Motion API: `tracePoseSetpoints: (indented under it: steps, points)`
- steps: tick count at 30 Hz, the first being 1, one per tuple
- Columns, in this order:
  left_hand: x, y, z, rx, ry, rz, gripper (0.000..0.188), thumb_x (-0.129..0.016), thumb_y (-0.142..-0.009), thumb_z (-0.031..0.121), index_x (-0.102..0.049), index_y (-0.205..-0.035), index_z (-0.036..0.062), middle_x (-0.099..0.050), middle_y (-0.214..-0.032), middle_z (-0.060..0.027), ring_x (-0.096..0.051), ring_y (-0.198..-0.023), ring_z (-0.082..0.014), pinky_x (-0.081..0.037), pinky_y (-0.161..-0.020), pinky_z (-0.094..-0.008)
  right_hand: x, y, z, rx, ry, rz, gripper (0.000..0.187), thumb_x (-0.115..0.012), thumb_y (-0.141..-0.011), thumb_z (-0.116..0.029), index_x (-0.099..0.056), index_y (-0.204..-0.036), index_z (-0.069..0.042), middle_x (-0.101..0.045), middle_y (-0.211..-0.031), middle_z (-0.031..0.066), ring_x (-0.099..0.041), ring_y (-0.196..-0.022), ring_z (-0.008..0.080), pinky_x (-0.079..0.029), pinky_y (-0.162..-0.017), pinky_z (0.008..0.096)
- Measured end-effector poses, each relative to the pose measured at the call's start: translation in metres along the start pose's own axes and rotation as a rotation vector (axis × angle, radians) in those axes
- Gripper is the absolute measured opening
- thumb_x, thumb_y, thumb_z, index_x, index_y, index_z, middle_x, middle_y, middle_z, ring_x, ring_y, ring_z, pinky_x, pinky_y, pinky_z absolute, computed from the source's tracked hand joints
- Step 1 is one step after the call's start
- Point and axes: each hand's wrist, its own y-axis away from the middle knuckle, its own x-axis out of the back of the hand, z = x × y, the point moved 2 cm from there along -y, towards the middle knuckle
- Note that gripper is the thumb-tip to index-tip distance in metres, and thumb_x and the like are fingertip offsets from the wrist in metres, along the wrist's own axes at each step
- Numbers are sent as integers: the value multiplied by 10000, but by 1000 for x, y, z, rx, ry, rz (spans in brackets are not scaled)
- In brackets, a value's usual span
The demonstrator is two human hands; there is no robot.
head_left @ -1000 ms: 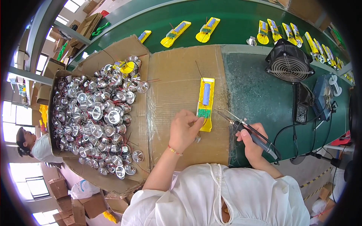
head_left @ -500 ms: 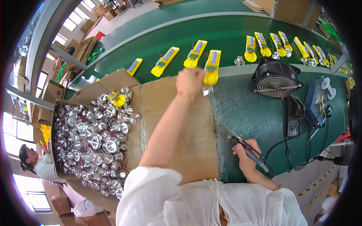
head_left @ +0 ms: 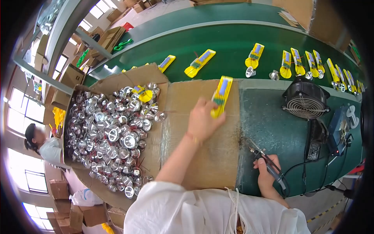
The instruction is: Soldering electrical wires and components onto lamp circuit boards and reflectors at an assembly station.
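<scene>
Gripped at its lower end by the left hand (head_left: 203, 121), a yellow case (head_left: 221, 97) with a blue battery (head_left: 223, 86) and a green circuit board (head_left: 219, 102) sits just above the center of the frame, over a cardboard sheet (head_left: 191, 163); whether it touches the sheet is hard to tell. At the lower right, the right hand (head_left: 267, 175) is closed around a soldering iron (head_left: 278, 178), tip toward the upper left. Shiny reflector cups (head_left: 113, 134) fill a carton (head_left: 117, 80) at the left. More yellow cases line the green belt (head_left: 156, 50) across the top, and a black fan (head_left: 306, 102) stands at the upper right.
</scene>
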Motion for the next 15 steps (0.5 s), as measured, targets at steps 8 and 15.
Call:
tracePoseSetpoints:
  steps: [8, 15]
  points:
    - [75, 40, -79, -9, -648, 275, 318, -696, -678, 208, -622, -963, 89, -531, -1105, -104, -409, -1151, -314, -330, -934, -456, -4, 2, 5, 98, -25, 46, 129, -595, -826, -72, -491, -856, -2, -585, -686, 104, -562, -587, 126, -469, -567, 255]
    - [82, 41, -92, 181, -161, 176, 122, -683, -718, 172, -684, -785, 69, -647, -802, -69, -603, -910, -230, -404, -859, -398, -7, 10, -1, 161, 14, 83, 123, -593, -822, -65, -498, -867, -2, -601, -700, 104, -573, -594, 124, -475, -573, 251]
